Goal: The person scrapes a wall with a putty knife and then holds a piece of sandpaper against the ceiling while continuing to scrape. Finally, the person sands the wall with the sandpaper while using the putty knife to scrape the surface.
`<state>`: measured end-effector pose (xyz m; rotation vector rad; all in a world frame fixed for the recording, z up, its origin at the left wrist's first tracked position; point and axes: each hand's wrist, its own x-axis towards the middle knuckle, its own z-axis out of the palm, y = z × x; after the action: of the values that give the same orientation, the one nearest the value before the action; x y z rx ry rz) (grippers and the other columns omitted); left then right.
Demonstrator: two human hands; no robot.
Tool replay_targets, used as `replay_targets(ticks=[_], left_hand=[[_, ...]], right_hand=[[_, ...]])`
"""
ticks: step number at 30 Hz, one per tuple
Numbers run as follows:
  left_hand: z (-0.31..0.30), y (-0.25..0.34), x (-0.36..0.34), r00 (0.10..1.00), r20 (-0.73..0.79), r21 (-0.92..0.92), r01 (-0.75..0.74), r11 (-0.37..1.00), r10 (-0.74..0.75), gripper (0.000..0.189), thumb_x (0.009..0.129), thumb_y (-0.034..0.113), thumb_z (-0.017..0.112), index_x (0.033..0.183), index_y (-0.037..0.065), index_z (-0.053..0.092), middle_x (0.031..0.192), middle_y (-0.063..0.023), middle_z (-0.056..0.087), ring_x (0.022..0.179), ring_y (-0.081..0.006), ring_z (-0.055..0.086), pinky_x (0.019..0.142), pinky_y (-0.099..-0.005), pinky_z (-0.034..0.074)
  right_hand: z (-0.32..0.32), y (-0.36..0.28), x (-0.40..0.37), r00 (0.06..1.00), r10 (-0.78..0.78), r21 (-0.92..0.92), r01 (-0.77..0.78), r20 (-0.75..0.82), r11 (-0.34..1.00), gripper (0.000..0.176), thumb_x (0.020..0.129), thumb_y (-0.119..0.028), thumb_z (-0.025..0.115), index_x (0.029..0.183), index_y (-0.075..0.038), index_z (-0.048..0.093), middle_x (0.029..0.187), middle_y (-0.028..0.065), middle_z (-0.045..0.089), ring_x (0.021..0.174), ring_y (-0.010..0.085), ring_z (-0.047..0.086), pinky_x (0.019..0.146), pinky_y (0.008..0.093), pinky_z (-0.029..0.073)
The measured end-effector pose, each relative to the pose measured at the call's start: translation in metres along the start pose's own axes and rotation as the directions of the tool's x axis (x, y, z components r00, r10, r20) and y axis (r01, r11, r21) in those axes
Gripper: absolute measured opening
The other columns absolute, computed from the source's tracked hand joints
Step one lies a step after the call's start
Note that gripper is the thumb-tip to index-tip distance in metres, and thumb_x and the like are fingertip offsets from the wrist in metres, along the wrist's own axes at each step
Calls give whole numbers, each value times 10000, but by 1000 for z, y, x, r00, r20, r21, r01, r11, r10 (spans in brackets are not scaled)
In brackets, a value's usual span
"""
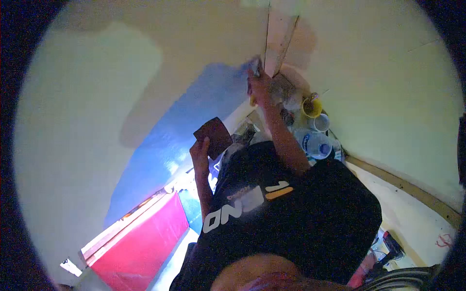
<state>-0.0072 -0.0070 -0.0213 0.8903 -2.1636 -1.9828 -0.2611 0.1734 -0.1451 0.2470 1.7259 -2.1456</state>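
Observation:
My left hand [200, 149] is closed on a dark, flat, roughly square piece [214, 137], with the thumb over its lower left part. Farther up, my right hand [259, 86] is raised against the wall, its fingers closed round a small tool [256, 65] that is blurred and partly hidden. That tool meets the upper right end of a blue painted area [179, 116] on the pale wall [87, 97]. Just right of the tool runs a corner strip [279, 46].
Right of my right forearm stand a yellow cup [312, 107], a white cup [320, 123] and a clear plastic bottle [318, 145]. A red panel [141, 242] is at lower left. A wooden strip [403, 184] edges the right wall.

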Motion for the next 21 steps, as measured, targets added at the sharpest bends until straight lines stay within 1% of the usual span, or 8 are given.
replay_targets(ticks=[4, 7, 9, 11, 13, 15, 19, 21], left_hand=[[-1, -7, 3, 998, -7, -10, 55, 998, -55, 322, 897, 273, 620, 1024, -23, 631, 921, -42, 635, 824, -120, 533, 771, -300, 442], [2, -7, 0, 998, 18, -71, 56, 996, -55, 323, 897, 275, 621, 1025, -20, 632, 918, -40, 636, 824, -117, 530, 773, -297, 440], [2, -2, 1, 998, 54, -61, 28, 998, -24, 320, 896, 276, 621, 1022, -18, 634, 913, -38, 637, 822, -116, 529, 772, -295, 440], [2, 6, 1, 996, 84, 12, -17, 1000, 16, 315, 896, 275, 621, 1017, -16, 636, 907, -36, 638, 819, -116, 528, 770, -293, 440], [3, 13, 3, 998, 62, 19, 7, 1000, -8, 301, 899, 260, 617, 1019, -15, 638, 901, -35, 639, 810, -115, 529, 764, -294, 442], [0, 15, 2, 999, 20, 93, 46, 995, -48, 295, 901, 254, 615, 1020, -15, 639, 899, -33, 638, 805, -113, 528, 759, -300, 444], [5, 17, 1, 999, 5, 12, 37, 999, -37, 297, 899, 253, 614, 1026, -15, 639, 918, -37, 643, 820, -115, 540, 767, -304, 450], [1, 4, 3, 998, 8, -50, 58, 997, -58, 301, 897, 257, 617, 1028, -13, 640, 929, -43, 646, 830, -117, 549, 775, -304, 453]], right_hand=[[18, -36, -44, 994, -105, 108, 108, -29, 988, 441, 884, -228, 643, 1264, -98, 460, 555, -10, 488, 347, 95, 411, 305, 271, 358], [-8, 27, 4, 892, -436, -112, 449, 122, 887, 383, 878, -225, 651, 1206, -95, 502, 553, -13, 484, 350, 90, 411, 304, 267, 355], [-7, 26, 1, 911, -398, -92, 408, 110, 908, 442, 875, -223, 655, 1262, -112, 472, 553, -13, 483, 351, 88, 411, 303, 264, 356], [25, -49, -49, 1000, -27, 216, 26, 0, 976, 554, 873, -221, 657, 1364, -140, 415, 553, -14, 485, 351, 85, 411, 301, 262, 358], [7, -44, -36, 989, 105, 280, -131, 105, 951, 634, 873, -218, 656, 1419, -156, 340, 553, -15, 487, 350, 85, 412, 301, 264, 357], [3, -36, -32, 987, 115, 255, -140, 111, 957, 677, 874, -214, 655, 1448, -166, 299, 554, -15, 490, 350, 86, 414, 300, 266, 356], [8, -20, -35, 991, -127, 68, 125, 36, 990, 697, 878, -205, 649, 1461, -177, 267, 555, -16, 491, 352, 90, 417, 307, 266, 359], [10, -23, -28, 987, -159, 61, 158, 14, 986, 706, 881, -202, 645, 1466, -182, 251, 554, -19, 487, 355, 91, 415, 313, 263, 362]])
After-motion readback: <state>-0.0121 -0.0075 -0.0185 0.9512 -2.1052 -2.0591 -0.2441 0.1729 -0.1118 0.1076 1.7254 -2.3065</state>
